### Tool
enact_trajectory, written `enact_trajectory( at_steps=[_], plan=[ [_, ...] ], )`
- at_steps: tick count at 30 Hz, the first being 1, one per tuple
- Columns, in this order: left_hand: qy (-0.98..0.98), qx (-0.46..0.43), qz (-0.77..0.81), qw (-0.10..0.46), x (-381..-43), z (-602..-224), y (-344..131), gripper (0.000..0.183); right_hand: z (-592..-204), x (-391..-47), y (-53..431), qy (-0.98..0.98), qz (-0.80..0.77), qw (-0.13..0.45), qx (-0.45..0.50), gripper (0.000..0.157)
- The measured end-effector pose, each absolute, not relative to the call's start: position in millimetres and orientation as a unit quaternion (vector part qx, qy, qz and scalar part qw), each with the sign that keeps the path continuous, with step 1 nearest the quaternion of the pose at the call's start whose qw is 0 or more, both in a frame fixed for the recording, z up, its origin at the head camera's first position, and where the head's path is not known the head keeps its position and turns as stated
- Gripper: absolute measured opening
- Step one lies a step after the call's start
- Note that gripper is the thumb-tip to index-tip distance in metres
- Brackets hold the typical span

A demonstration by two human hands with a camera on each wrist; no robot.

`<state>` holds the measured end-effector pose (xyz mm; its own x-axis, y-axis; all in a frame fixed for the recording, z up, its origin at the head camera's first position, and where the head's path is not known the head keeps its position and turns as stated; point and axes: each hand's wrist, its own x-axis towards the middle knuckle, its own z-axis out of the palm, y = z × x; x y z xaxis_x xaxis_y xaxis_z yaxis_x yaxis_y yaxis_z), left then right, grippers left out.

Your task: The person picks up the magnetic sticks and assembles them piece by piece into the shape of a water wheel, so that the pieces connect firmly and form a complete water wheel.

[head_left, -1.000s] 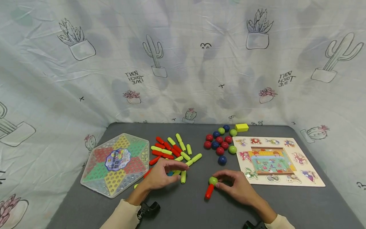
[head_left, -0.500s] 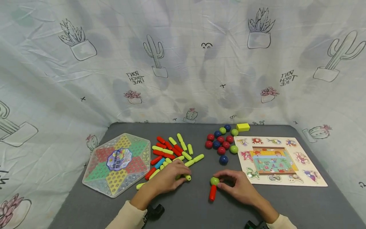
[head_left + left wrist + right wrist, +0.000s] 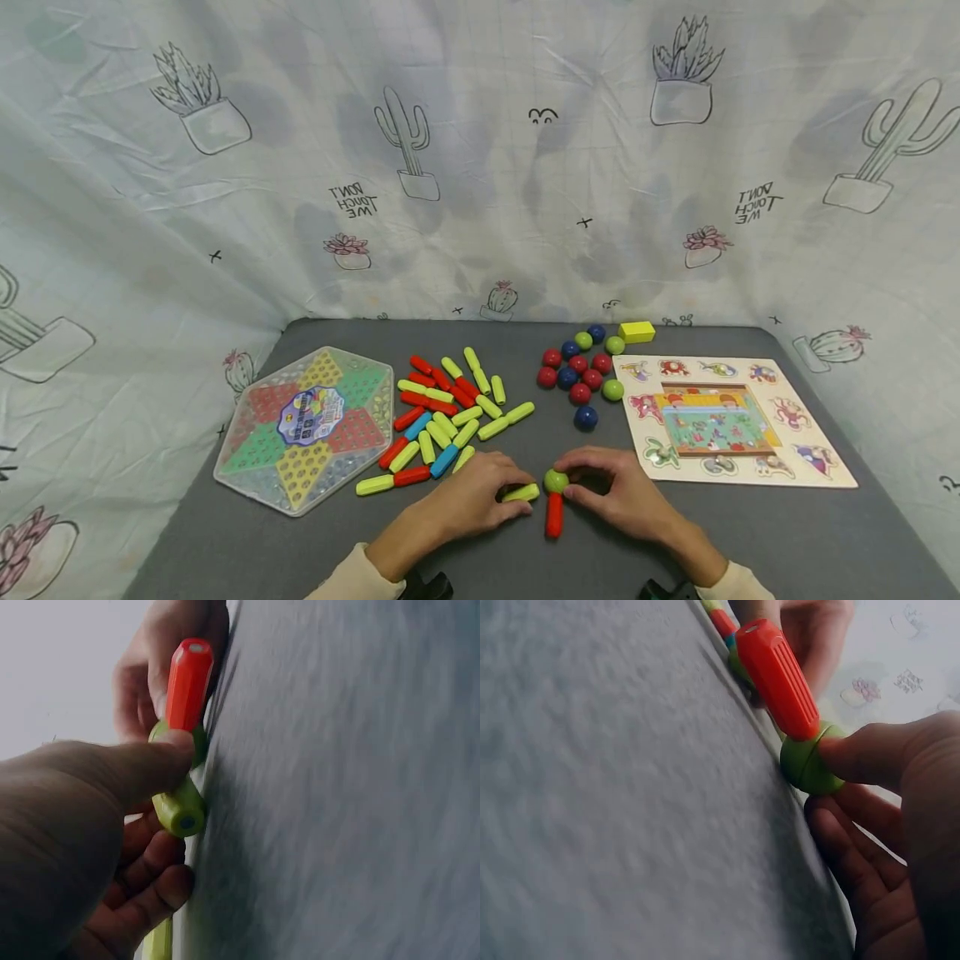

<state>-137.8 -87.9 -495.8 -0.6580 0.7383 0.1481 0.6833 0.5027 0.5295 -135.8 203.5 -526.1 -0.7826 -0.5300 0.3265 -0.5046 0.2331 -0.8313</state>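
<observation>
My right hand [image 3: 618,493] pinches a green ball [image 3: 556,481] between thumb and fingers. A ridged red stick [image 3: 553,518] joins that ball and points toward me; the right wrist view shows the red stick [image 3: 778,679] meeting the ball [image 3: 810,765]. Just left of it, my left hand [image 3: 476,496] holds a short yellow-green stick [image 3: 522,492] by thumb and fingers. In the left wrist view this stick [image 3: 178,808] has a small grey dot on its end. Its far end lies close to the ball; whether they touch I cannot tell.
Several red, yellow-green and blue sticks [image 3: 445,459] lie left of centre. A hexagonal board [image 3: 310,429] sits further left. Several red, blue and green balls [image 3: 580,393] and a yellow block [image 3: 637,332] are at the back. A wooden picture puzzle [image 3: 810,433] lies right.
My left hand has reached into the stick pile, taken a yellow-green stick and carried it right and nearer to me, beside the ball. My right hand keeps its pinch, the red stick swinging slightly.
</observation>
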Motion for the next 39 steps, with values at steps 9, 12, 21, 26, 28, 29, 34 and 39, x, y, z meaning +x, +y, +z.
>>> enact_trajectory(
  at_steps=[9,12,21,26,28,29,34,39],
  plan=[
    [0.874,0.371,0.312,0.034,-130.0,-497.3,-74.7,0.023,-525.7,-132.8,196.3,0.790,-0.532,0.015,-0.306,0.025],
    [0.882,0.342,0.323,0.024,-127.0,-498.5,-70.5,0.020,-525.4,-132.5,194.4,0.805,-0.523,-0.004,-0.281,0.020],
    [0.880,0.318,0.353,0.011,-123.7,-500.6,-68.7,0.020,-526.0,-131.9,189.1,0.824,-0.498,-0.067,-0.261,0.016],
    [0.845,0.327,0.420,0.045,-130.6,-500.8,-82.2,0.024,-527.9,-132.3,189.2,0.812,-0.512,-0.051,-0.275,0.019],
    [0.822,0.329,0.461,0.058,-133.8,-500.4,-91.0,0.025,-528.3,-132.2,189.6,0.811,-0.518,-0.034,-0.270,0.020],
    [0.809,0.331,0.483,0.063,-135.3,-500.2,-96.2,0.027,-528.6,-132.1,189.7,0.812,-0.519,-0.027,-0.266,0.021],
    [0.735,0.322,0.591,0.089,-139.3,-500.6,-126.8,0.035,-528.5,-131.8,189.1,0.823,-0.510,-0.012,-0.250,0.023],
    [0.713,0.291,0.632,0.087,-139.2,-504.0,-156.5,0.033,-527.5,-131.4,189.8,0.824,-0.507,-0.022,-0.251,0.022]
  ],
)
